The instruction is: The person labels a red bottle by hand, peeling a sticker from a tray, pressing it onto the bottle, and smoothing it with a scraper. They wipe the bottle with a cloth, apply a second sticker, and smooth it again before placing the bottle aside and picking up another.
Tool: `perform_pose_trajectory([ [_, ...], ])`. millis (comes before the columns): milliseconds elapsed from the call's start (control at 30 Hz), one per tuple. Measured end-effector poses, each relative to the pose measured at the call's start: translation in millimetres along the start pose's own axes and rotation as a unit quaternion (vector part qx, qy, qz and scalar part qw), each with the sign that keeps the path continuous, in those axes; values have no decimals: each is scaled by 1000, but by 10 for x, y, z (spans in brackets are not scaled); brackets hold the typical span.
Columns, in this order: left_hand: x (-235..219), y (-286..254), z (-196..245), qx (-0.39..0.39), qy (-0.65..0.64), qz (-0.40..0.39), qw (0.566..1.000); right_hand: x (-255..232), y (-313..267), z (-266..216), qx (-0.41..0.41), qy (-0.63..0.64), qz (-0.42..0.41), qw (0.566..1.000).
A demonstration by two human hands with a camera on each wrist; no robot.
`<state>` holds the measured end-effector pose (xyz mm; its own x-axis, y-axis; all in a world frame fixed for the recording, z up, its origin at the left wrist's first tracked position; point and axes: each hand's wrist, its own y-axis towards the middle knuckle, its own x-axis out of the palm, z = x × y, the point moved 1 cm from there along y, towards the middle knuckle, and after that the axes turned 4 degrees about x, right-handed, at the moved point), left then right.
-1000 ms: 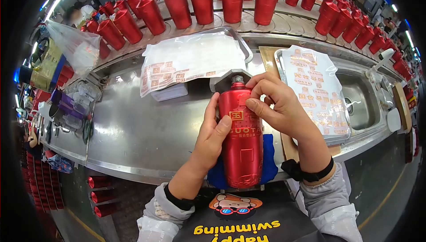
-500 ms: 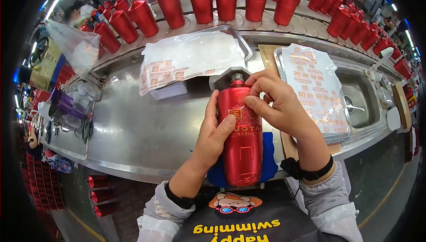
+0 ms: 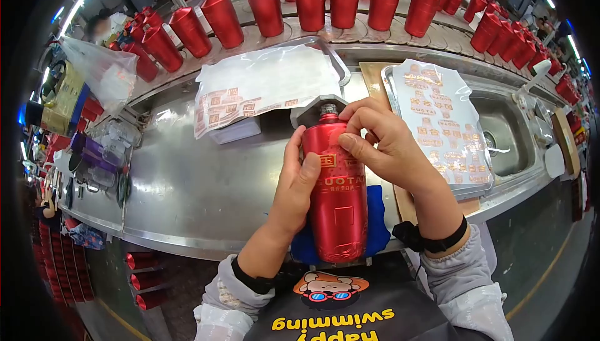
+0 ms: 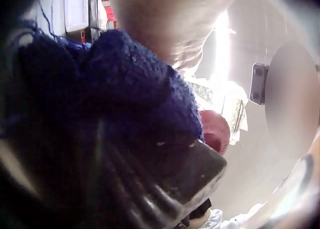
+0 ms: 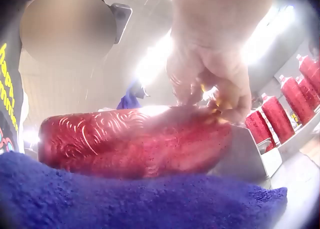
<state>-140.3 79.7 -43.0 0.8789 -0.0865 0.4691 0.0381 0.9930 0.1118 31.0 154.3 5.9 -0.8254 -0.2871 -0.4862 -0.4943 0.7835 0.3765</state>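
A red bottle [image 3: 340, 210] with gold lettering lies on its back over a blue towel [image 5: 150, 204], its neck toward a grey angular metal support [image 3: 306, 115]. My left hand [image 3: 292, 181] holds its left side, thumb over the front and fingers along the edge. Near the shoulder, my right hand [image 3: 384, 144] has its thumb and forefinger pinched at the edge of a gold-printed decal [image 3: 330, 161] on the bottle. In the right wrist view the fingertips sit right against the bottle, with gold glints between them. The left wrist view mostly shows towel and metal support, hiding the left fingers.
Behind the work, red bottles [image 3: 344, 3] stand on a conveyor. A gold-printed sheet [image 3: 447, 128] lies on a tray at the right, before a sink [image 3: 509, 135]. White sheeting [image 3: 265, 78] covers another tray. Purple containers [image 3: 94, 156] stand left on the steel counter [image 3: 200, 197].
The conveyor bottles have shifted to the right. My hands keep nearly the same place on the bottle, and the bottle has moved slightly left in the head view.
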Motion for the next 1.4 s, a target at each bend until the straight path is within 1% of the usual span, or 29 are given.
perform_pose_trajectory([
  [100, -55, 96, 17, -13, 37, 2, 999, 51, 23, 19, 7, 8, 4, 1000],
  [267, 42, 71, 44, -17, 21, 4, 1000, 13, -22, 31, -3, 6, 8, 1000],
  [300, -161, 138, 52, -18, 16, 7, 1000, 183, 114, 103, -1, 12, 7, 1000],
  [400, -134, 112, 36, -15, 19, 5, 1000, 158, 83, 61, 12, 17, 3, 1000],
  [467, -144, 110, 21, -14, 21, 3, 1000, 129, 68, 27, 32, 12, -8, 999],
  [567, -243, 131, -1, -7, 27, -3, 1000, 203, 43, 149, 122, 130, 26, 984],
  [600, -241, 127, -7, -3, 28, -5, 1000, 175, -15, 190, 123, 87, 25, 988],
  [633, -235, 122, -14, 0, 30, -4, 1000, 177, -71, 199, 137, 108, 21, 984],
  [700, -233, 113, -25, 4, 32, -2, 999, 199, -182, 197, 165, 150, 11, 975],
  [733, -224, 112, -16, 1, 30, -3, 1000, 196, -229, 205, 206, 157, -29, 965],
  [767, -300, 138, 2, -1, 29, -5, 1000, 299, -215, 251, 213, 186, -35, 959],
  [867, -260, 128, 18, -7, 37, -6, 999, 383, -312, 318, 239, 275, -58, 930],
  [967, -266, 128, 10, -7, 48, -5, 999, 478, -368, 421, 208, 272, -51, 938],
  [1000, -360, 165, -8, -6, 52, -5, 999, 546, -321, 467, 209, 273, -54, 937],
  [1067, -380, 158, -30, -1, 77, -10, 997, 529, -323, 445, 211, 274, -58, 936],
  [1200, -337, 148, -4, -10, 105, -11, 994, 477, -330, 403, 222, 305, -72, 923],
  [1367, -377, 170, -31, 1, 122, -8, 992, 444, -327, 412, 245, 344, -80, 903],
  [1400, -385, 177, -37, 4, 121, -5, 993, 449, -322, 403, 245, 340, -78, 905],
])
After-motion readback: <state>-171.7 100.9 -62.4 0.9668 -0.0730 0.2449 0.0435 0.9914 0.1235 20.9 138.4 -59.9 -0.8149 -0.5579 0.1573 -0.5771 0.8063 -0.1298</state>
